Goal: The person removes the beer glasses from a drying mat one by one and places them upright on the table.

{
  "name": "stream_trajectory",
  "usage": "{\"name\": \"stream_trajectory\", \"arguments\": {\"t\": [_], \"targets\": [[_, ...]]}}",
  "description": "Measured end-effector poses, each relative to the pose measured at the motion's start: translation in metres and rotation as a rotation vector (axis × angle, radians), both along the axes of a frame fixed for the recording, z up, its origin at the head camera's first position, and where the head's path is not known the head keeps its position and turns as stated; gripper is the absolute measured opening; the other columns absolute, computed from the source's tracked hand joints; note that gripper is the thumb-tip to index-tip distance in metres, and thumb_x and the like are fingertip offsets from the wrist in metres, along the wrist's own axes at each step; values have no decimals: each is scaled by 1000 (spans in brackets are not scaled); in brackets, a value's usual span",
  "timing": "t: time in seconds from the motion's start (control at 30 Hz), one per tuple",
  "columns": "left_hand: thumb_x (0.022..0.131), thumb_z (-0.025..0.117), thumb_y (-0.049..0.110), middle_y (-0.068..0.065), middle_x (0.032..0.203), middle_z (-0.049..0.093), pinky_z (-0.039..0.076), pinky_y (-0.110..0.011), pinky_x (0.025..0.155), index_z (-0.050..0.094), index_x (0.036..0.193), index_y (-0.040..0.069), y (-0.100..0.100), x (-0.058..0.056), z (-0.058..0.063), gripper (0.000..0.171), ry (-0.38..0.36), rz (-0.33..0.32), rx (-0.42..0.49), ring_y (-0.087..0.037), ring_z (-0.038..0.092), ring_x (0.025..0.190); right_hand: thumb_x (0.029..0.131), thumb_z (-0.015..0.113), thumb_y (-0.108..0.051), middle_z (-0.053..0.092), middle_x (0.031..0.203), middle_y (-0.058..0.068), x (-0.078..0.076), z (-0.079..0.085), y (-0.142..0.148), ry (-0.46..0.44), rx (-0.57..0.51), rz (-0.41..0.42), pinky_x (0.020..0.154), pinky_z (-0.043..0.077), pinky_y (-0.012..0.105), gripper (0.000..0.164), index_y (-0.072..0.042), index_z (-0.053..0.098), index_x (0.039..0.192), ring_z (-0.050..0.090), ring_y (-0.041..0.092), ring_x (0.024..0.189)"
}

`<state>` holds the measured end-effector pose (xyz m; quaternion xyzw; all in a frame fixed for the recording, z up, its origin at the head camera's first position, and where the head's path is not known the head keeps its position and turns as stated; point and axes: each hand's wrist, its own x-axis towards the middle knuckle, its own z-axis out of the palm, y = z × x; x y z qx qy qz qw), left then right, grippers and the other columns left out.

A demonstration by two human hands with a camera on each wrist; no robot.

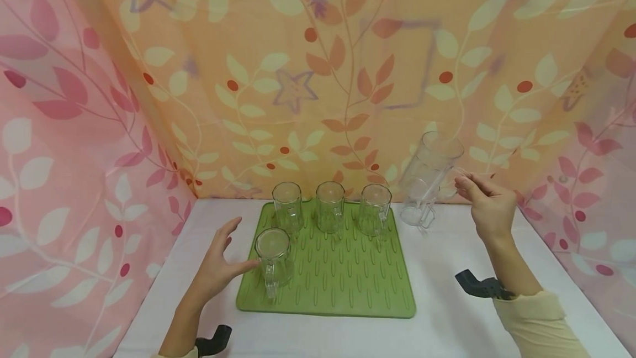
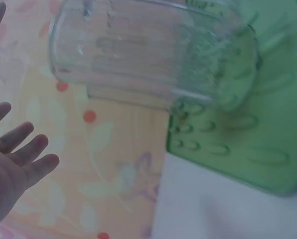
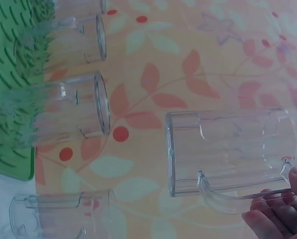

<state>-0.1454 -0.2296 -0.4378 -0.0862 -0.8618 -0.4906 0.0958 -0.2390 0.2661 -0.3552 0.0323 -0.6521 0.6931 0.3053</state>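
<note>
My right hand [image 1: 489,206] pinches the handle of a clear glass mug [image 3: 228,149], which it holds in the air at the back right. Lower down, another clear mug [image 1: 417,211] stands on the white table, partly seen through the raised one. My left hand [image 1: 218,267], fingers spread, hovers at the left edge of a green ridged mat [image 1: 343,291]. Its thumb lies near the front-left mug [image 1: 274,264] on that mat; the left wrist view shows the fingers apart from this mug.
Along the mat's back edge stand three more clear mugs: a left one [image 1: 287,209], a middle one [image 1: 330,209] and a right one [image 1: 375,211]. A patterned cloth [image 1: 343,70] hangs close behind the white table [image 1: 447,303] and at both sides.
</note>
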Motion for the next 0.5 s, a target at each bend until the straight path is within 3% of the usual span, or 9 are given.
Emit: {"name": "stream_trajectory", "arguments": {"t": [0.17, 0.5], "targets": [[75, 85, 23, -18, 157, 26, 20, -66, 116, 26, 152, 8, -8, 1, -10, 99, -56, 16, -5, -41, 21, 146, 82, 74, 0, 76, 80, -9, -3, 0, 8, -22, -22, -42, 67, 56, 14, 29, 12, 69, 108, 72, 3, 68], [76, 84, 26, -22, 157, 23, 21, -70, 113, 24, 153, 10, -14, -1, -34, 99, -149, 38, -52, -47, 21, 144, 81, 73, 5, 76, 79, -8, -9, -2, 21, 48, -96, -80, 64, 56, 14, 31, 15, 66, 110, 72, 3, 67]]}}
